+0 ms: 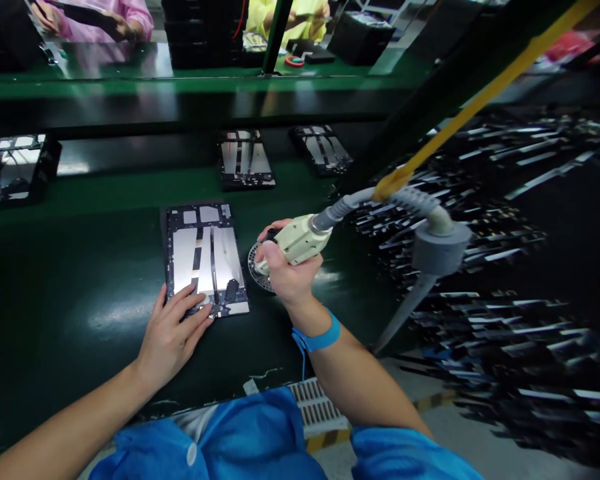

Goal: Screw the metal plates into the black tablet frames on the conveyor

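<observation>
An opened tablet (230, 257) lies flat on the green bench in front of me, its silvery inside with dark ribbon cables facing up. My left hand (173, 330) rests on its lower left corner, fingers spread and flat. To the right of the tablet, my right hand (293, 277) is wrapped round a cream-coloured handheld tool (303, 239) with a grey ribbed hose. A round perforated disc (254, 261) shows at the tool's front end, partly hidden by my fingers; I cannot tell whether it belongs to the tool. A blue band circles my right wrist.
More opened tablets lie on dark blocks behind: one at the far left (10, 170), one in the middle (245, 160), one further right (325, 148). A grey hanging holder (440, 250) and a yellow strap (485, 100) are at right, before blurred stacked parts. Two people work across the bench.
</observation>
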`<action>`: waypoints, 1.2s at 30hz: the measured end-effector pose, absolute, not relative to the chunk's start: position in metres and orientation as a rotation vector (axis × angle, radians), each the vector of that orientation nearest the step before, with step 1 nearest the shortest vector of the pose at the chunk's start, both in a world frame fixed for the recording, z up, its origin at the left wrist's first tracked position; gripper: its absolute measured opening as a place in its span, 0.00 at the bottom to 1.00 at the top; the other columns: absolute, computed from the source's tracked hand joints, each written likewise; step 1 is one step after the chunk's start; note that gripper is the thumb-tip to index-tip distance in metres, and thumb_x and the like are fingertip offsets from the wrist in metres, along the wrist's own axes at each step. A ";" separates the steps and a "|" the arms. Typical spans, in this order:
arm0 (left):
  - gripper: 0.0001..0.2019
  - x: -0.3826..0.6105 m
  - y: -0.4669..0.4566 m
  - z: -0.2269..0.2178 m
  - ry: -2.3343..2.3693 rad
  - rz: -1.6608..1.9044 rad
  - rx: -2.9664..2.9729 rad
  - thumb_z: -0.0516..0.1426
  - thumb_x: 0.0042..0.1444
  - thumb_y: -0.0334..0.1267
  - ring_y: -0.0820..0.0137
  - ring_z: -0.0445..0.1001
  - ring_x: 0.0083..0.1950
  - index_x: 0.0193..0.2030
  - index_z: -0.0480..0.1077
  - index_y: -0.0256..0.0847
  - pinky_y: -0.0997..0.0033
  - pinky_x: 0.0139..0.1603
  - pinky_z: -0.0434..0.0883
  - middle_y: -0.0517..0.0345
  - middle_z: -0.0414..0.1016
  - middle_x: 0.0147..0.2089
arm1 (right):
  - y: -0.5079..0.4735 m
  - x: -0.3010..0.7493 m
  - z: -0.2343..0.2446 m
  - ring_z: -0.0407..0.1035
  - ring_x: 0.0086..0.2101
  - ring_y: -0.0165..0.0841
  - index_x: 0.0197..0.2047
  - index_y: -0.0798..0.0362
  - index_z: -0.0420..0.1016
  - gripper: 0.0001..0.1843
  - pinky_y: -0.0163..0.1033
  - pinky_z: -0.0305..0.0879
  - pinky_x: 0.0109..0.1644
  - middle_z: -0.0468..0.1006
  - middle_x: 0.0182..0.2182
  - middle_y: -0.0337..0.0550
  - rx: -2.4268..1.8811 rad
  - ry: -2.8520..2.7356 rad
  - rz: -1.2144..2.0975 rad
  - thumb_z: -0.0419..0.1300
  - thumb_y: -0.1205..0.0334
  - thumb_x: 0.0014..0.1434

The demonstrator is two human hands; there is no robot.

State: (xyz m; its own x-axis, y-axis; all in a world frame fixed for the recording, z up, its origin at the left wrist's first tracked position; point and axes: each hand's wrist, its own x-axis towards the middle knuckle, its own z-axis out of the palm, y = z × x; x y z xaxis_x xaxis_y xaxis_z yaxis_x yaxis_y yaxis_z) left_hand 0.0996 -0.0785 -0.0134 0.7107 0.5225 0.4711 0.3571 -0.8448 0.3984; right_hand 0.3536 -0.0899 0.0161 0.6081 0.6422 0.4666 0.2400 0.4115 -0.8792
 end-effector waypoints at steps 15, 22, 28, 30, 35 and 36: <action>0.11 0.111 -0.066 -0.016 0.773 0.765 2.653 0.58 0.69 0.33 0.52 0.70 0.69 0.54 0.77 0.46 0.31 0.69 0.63 0.48 0.77 0.61 | -0.106 0.289 0.049 0.75 0.28 0.31 0.51 0.46 0.72 0.17 0.38 0.76 0.28 0.78 0.40 0.43 -0.946 -1.077 0.614 0.67 0.51 0.62; 0.12 0.112 -0.066 -0.014 0.776 0.742 2.642 0.57 0.70 0.33 0.51 0.69 0.70 0.56 0.77 0.47 0.31 0.68 0.63 0.47 0.75 0.63 | -0.105 0.287 0.040 0.75 0.29 0.31 0.52 0.46 0.72 0.16 0.41 0.78 0.33 0.77 0.38 0.41 -0.951 -1.107 0.605 0.68 0.56 0.62; 0.15 0.108 -0.066 -0.017 0.733 0.797 2.657 0.56 0.69 0.31 0.49 0.70 0.69 0.58 0.75 0.46 0.27 0.67 0.63 0.44 0.76 0.61 | -0.108 0.283 0.043 0.76 0.35 0.34 0.50 0.46 0.70 0.16 0.42 0.79 0.38 0.77 0.37 0.41 -0.964 -1.241 0.536 0.68 0.61 0.60; 0.16 0.107 -0.066 -0.018 0.724 0.802 2.654 0.55 0.69 0.31 0.48 0.70 0.69 0.60 0.75 0.47 0.26 0.67 0.63 0.44 0.76 0.61 | -0.108 0.279 0.044 0.75 0.33 0.33 0.48 0.46 0.70 0.14 0.41 0.78 0.38 0.76 0.36 0.39 -0.916 -1.260 0.530 0.67 0.63 0.60; 0.16 0.105 -0.066 -0.018 0.723 0.811 2.641 0.57 0.68 0.30 0.49 0.70 0.69 0.59 0.76 0.48 0.27 0.68 0.63 0.45 0.75 0.63 | -0.108 0.286 0.042 0.72 0.26 0.29 0.50 0.47 0.71 0.15 0.40 0.78 0.33 0.78 0.38 0.41 -0.949 -1.234 0.535 0.67 0.57 0.61; 0.15 0.106 -0.065 -0.018 0.725 0.812 2.642 0.58 0.68 0.31 0.49 0.70 0.69 0.58 0.76 0.47 0.28 0.68 0.64 0.45 0.76 0.62 | -0.108 0.293 0.043 0.72 0.25 0.29 0.50 0.47 0.71 0.15 0.40 0.77 0.31 0.79 0.39 0.42 -0.973 -1.197 0.510 0.66 0.53 0.62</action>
